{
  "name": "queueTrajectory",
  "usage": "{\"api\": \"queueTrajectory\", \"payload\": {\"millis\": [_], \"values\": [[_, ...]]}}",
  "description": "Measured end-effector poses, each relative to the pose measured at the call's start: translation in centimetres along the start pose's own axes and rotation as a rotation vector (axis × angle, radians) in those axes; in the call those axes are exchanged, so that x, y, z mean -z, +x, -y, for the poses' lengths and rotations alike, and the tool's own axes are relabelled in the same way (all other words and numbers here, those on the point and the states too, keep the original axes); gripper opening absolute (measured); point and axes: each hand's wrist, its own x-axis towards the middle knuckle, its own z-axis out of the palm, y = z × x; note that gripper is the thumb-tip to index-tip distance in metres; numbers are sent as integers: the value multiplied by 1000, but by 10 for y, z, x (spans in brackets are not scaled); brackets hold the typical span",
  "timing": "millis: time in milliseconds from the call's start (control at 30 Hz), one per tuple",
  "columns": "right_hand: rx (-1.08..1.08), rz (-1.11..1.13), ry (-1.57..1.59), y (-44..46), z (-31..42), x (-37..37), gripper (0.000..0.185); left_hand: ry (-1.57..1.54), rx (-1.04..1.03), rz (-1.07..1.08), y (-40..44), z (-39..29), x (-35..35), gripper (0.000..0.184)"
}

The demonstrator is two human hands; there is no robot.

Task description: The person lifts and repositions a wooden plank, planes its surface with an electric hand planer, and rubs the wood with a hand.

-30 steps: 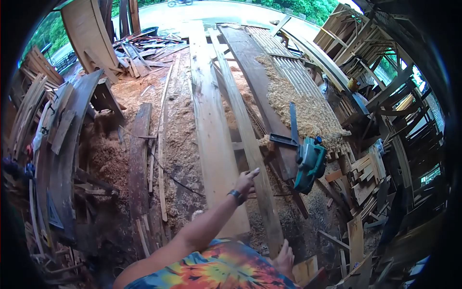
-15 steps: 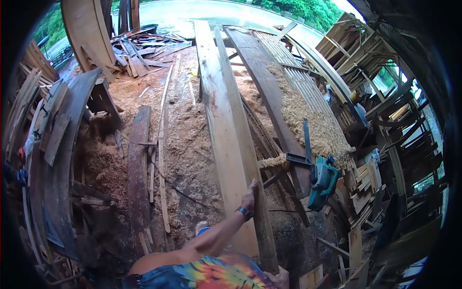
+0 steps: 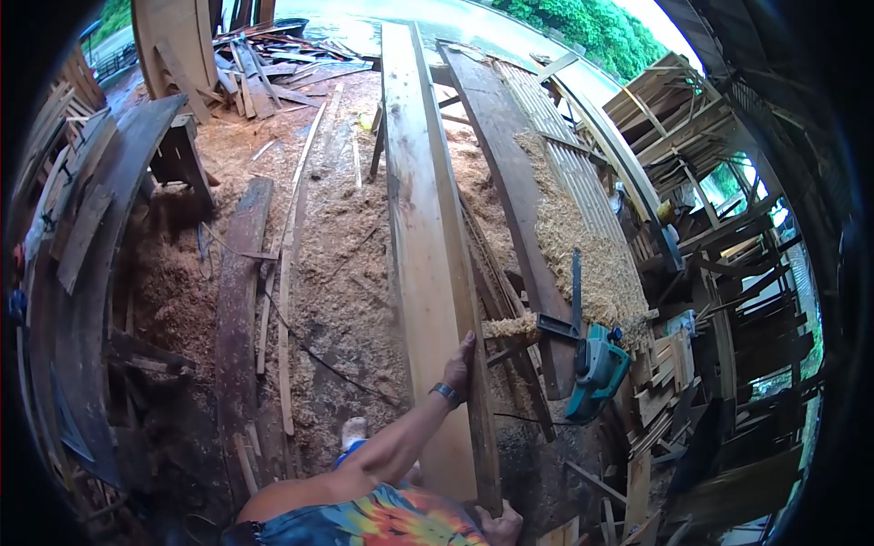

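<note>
A long wooden plank [image 3: 426,264] runs away from me, its pale face up and its darker narrow edge on the right. My left hand [image 3: 458,371], with a watch on the wrist, grips this plank partway along its right edge, fingers partly hidden. Close to my body, my right hand [image 3: 501,527] holds the near end of the same plank at the right corner. Right of the plank, a green electric planer [image 3: 598,371] rests near the end of a dark board, with a black fence-like bracket beside it. My patterned shirt covers the bottom of the view.
Wood shavings [image 3: 583,241] cover the dark board [image 3: 496,150] and corrugated sheet at right. A black cord [image 3: 319,358] crosses the floor left of the plank. Dark boards [image 3: 239,309] lie at left; scrap wood [image 3: 669,364] is piled at right.
The view has shifted, so the planer and left-hand boards appear lower or further left. My right hand shows more clearly at the plank's near end. My left hand stays on the plank's edge.
</note>
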Motion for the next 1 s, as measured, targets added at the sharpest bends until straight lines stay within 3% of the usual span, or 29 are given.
{"api": "queueTrajectory", "payload": {"millis": [67,100,200,233,333,367,400,467,567,700,800,833,933,967,1000], "values": [[-45,-38,14,16,-8,-9,30,-44,-7,46,8,-11,-5,63],[-61,-1,79,30,-9,-9,47,-44,12,45,27,-8,6,63],[-42,-37,104,51,-6,-18,28,-67,25,53,51,-18,12,62],[64,-81,68,58,-2,-21,27,-80,26,80,55,-23,10,67],[62,-72,15,86,7,-19,29,38,-71,1,83,-29,6,73],[50,-61,63,95,14,-17,28,358,-290,-97,106,-24,16,81],[40,-55,75,106,13,-17,28,614,-177,-122,112,-38,17,85],[16,-43,96,126,12,-18,27,966,-228,-247,75,-68,-5,82],[44,-29,67,149,42,-18,29,1158,-459,-247,50,-72,18,72],[186,-71,-83,178,-23,-43,29,1055,-723,-459,2,-62,93,45],[34,10,-20,181,-28,-56,28,1109,-621,-629,-43,-45,175,41],[90,-29,-118,182,-27,-60,29,1230,-576,-672,-55,-33,213,40],[36,26,-98,179,-19,-54,35,1449,118,-633,-107,-19,293,53],[42,26,-120,177,-11,-51,36,1636,253,-369,-102,7,362,58],[50,24,-142,172,0,-48,36,1557,350,-495,-137,3,349,56]]}}
